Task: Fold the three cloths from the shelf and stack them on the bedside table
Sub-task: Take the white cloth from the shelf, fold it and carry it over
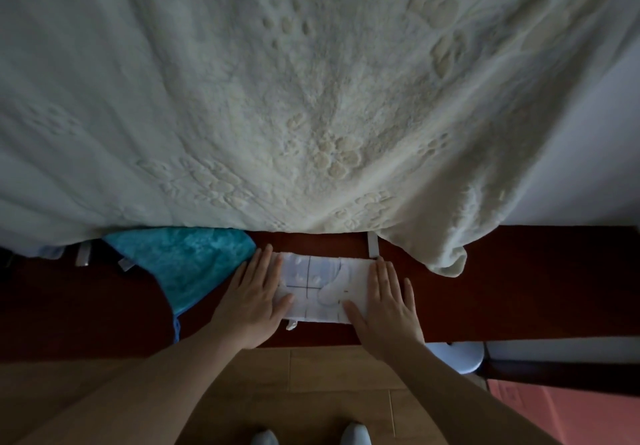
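White cloth point(322, 287) between flat hands point(254, 301)

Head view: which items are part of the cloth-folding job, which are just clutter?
Job:
- white checked cloth, folded, flat on the dark red surface
- left hand and right hand, pressing its two ends
- teal cloth, unfolded, to the left

Lying about:
- cream blanket
- pale stool
- pink box
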`<state>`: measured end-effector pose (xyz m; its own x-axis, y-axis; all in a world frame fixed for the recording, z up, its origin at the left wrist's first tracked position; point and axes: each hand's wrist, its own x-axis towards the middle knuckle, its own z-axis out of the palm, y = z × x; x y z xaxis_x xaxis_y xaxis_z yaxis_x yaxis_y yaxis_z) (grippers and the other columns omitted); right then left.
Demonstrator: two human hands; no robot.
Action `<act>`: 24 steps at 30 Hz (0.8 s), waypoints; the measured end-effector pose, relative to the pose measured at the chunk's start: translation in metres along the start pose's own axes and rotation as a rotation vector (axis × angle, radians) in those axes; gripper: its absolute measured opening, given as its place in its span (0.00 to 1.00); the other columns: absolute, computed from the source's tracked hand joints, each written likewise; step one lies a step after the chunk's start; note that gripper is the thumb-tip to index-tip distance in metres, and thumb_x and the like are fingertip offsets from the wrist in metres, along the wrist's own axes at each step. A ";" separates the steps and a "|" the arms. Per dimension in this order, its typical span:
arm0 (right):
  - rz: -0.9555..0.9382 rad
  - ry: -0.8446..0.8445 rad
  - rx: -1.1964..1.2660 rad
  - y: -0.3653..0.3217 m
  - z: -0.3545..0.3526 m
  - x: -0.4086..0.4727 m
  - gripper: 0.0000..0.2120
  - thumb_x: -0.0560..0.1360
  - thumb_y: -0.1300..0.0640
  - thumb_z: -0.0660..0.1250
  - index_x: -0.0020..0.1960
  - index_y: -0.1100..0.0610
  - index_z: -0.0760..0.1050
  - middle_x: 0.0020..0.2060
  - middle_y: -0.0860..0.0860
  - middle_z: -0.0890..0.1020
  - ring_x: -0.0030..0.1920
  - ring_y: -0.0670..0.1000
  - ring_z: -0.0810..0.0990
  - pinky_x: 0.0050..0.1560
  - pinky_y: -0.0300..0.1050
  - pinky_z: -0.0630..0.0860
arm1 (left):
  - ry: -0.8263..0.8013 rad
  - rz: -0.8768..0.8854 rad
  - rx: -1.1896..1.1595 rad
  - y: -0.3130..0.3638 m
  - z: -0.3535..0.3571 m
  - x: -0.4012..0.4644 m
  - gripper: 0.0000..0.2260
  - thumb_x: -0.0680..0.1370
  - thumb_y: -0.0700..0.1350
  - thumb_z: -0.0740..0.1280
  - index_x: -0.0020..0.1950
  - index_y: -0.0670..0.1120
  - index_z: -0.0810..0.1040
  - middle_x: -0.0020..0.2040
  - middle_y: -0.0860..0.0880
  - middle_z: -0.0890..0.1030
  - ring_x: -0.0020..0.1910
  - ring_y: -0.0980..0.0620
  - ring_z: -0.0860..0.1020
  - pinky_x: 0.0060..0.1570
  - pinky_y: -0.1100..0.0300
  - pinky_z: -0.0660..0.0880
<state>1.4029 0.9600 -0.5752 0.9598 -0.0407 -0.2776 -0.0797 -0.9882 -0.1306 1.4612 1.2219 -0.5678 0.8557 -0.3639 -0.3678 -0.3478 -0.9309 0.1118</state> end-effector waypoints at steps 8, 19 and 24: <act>-0.079 0.033 0.051 -0.017 -0.014 0.005 0.36 0.83 0.35 0.46 0.83 0.51 0.39 0.82 0.55 0.36 0.81 0.56 0.34 0.81 0.57 0.38 | 0.221 -0.160 -0.634 0.005 -0.026 0.007 0.30 0.81 0.52 0.65 0.80 0.45 0.58 0.79 0.46 0.63 0.77 0.49 0.63 0.71 0.59 0.63; -0.124 -0.115 0.111 -0.029 -0.011 0.015 0.37 0.83 0.35 0.49 0.83 0.48 0.36 0.81 0.50 0.34 0.79 0.52 0.29 0.77 0.55 0.32 | 0.066 -0.711 -1.019 0.005 -0.045 0.030 0.34 0.71 0.51 0.77 0.72 0.43 0.69 0.63 0.43 0.78 0.56 0.44 0.79 0.46 0.54 0.76; -0.119 -0.091 0.119 -0.030 -0.008 0.015 0.37 0.83 0.36 0.50 0.83 0.49 0.37 0.82 0.50 0.36 0.80 0.52 0.30 0.78 0.55 0.33 | 0.035 -0.668 -1.033 0.007 -0.043 0.022 0.19 0.74 0.50 0.75 0.57 0.40 0.78 0.48 0.45 0.81 0.43 0.49 0.78 0.34 0.59 0.72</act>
<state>1.4220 0.9882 -0.5673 0.9367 0.0937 -0.3375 -0.0038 -0.9608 -0.2773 1.4944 1.2062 -0.5359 0.7648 0.2081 -0.6097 0.6151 -0.5173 0.5950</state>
